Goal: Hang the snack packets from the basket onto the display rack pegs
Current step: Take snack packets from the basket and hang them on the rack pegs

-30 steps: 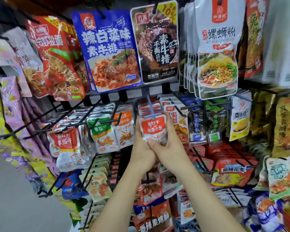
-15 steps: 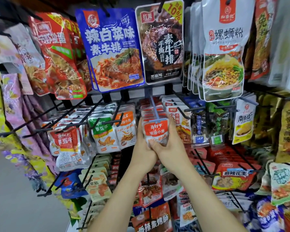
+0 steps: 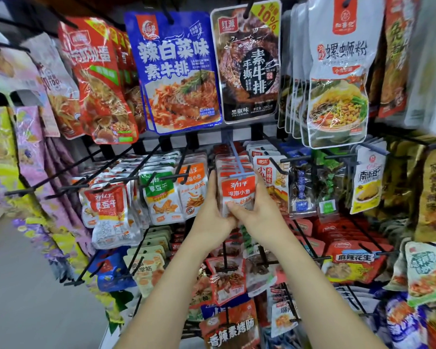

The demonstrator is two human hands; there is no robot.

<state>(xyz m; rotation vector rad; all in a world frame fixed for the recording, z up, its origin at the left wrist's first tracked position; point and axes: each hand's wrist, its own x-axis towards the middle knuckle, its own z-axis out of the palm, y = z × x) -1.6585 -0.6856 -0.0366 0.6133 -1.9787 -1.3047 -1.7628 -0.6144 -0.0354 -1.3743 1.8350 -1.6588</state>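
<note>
A small orange and silver fish snack packet (image 3: 238, 191) hangs at the front of a pale blue peg (image 3: 237, 159) in the middle row of the rack, with a stack of the same packets behind it. Both hands hold it. My left hand (image 3: 209, 210) grips its left edge, fingers running up the side. My right hand (image 3: 259, 210) grips its right edge and lower corner, thumb across the bottom front. The basket is out of view.
Black wire pegs (image 3: 116, 172) stick out toward me on the left, loaded with small packets. Large pouches hang above, among them a blue pouch (image 3: 174, 71) and a dark pouch (image 3: 248, 64). More packets crowd the rows below and to the right. Grey floor (image 3: 23, 285) lies lower left.
Both hands have pushed the orange packet up and back along the blue peg, against the stack behind it. The view has drifted slightly.
</note>
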